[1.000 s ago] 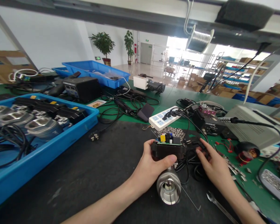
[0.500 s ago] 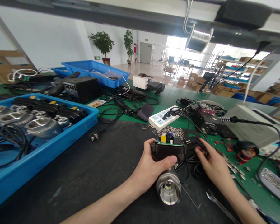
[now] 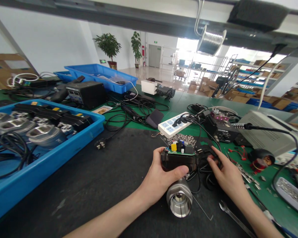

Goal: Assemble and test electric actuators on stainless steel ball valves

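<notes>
My left hand (image 3: 159, 177) is closed around the black housing (image 3: 180, 161) of a motorised ball valve, thumb across its near side. A green circuit board (image 3: 182, 151) with a yellow and other small components shows on top of the housing. Below it, the round steel valve body (image 3: 179, 200) faces me with its open bore. To the right, my right hand (image 3: 224, 172) has its fingers closed on a black part (image 3: 208, 152) beside the black cable; its exact kind is unclear. A hex key (image 3: 203, 208) and a wrench (image 3: 234, 218) lie on the black mat nearby.
A blue tray (image 3: 99, 124) on the left holds several valves and cables. Behind my hands are loose metal nuts (image 3: 185, 138) and a white power strip (image 3: 167, 128). A soldering station (image 3: 224, 134) and a grey instrument (image 3: 258, 132) stand at right.
</notes>
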The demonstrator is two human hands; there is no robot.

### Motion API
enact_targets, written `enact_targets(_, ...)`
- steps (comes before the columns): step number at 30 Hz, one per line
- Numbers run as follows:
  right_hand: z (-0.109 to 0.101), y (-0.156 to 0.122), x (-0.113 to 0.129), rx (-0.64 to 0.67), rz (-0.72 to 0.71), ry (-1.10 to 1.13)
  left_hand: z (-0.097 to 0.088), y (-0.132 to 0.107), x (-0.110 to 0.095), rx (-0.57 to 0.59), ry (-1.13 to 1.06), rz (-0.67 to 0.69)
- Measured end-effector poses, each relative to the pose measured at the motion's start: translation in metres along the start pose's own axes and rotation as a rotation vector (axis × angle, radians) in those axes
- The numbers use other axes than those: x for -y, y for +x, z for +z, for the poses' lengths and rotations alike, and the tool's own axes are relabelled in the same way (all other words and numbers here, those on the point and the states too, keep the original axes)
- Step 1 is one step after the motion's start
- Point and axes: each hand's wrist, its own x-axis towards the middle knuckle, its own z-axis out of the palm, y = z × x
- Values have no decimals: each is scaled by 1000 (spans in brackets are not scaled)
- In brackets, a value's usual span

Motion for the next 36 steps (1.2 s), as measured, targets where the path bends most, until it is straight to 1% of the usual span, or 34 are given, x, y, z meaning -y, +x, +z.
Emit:
enact_targets(7, 1, 0, 0, -11, 0, -4, -1, -1, 0, 34, -10, 15)
enact_targets(21, 1, -1, -1, -12, -5, -21, 0, -2, -1, 17, -29, 19)
enact_targets(30, 1, 0, 0, -11, -16, -24, -4, 1, 2, 23, 10, -7)
enact_targets(36, 0, 0, 0, -11, -20, -34, -4, 3, 5, 43, -80, -33)
